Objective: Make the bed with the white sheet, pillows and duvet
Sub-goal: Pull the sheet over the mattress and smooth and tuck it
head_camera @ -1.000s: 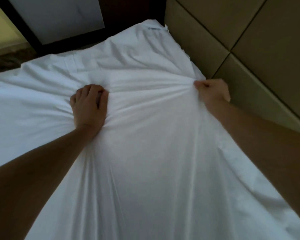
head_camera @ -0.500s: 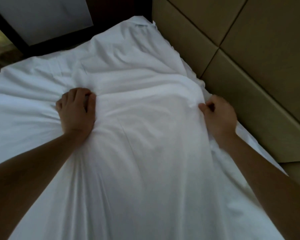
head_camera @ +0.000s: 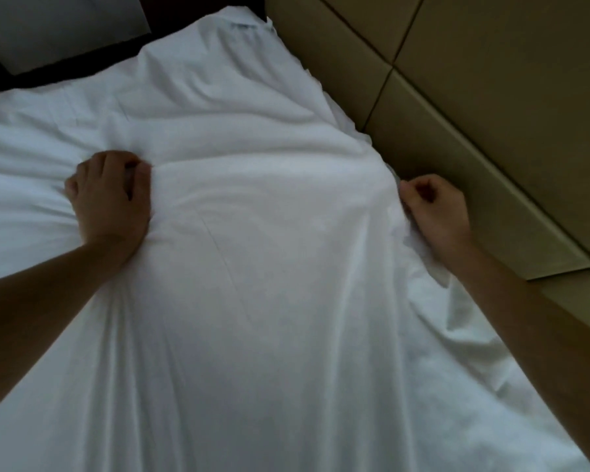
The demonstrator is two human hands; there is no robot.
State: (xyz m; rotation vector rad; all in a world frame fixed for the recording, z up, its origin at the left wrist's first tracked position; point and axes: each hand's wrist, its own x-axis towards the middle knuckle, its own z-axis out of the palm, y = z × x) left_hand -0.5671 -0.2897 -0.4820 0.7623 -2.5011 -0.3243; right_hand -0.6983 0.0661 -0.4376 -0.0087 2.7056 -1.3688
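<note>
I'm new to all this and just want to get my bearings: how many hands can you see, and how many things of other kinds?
white sheet: 1
hands: 2, the left hand and the right hand, each gripping the sheet
padded beige headboard: 1
Total: 4

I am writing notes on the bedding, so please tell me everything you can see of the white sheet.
The sheet is plain white, thin cloth that looks like cotton, spread wide and filling most of the view. It is creased, with folds running out from both hands. The left hand grips a bunch of it. The right hand pinches its edge, close beside the tan padded wall. Its far end lies rumpled against that wall.
</note>
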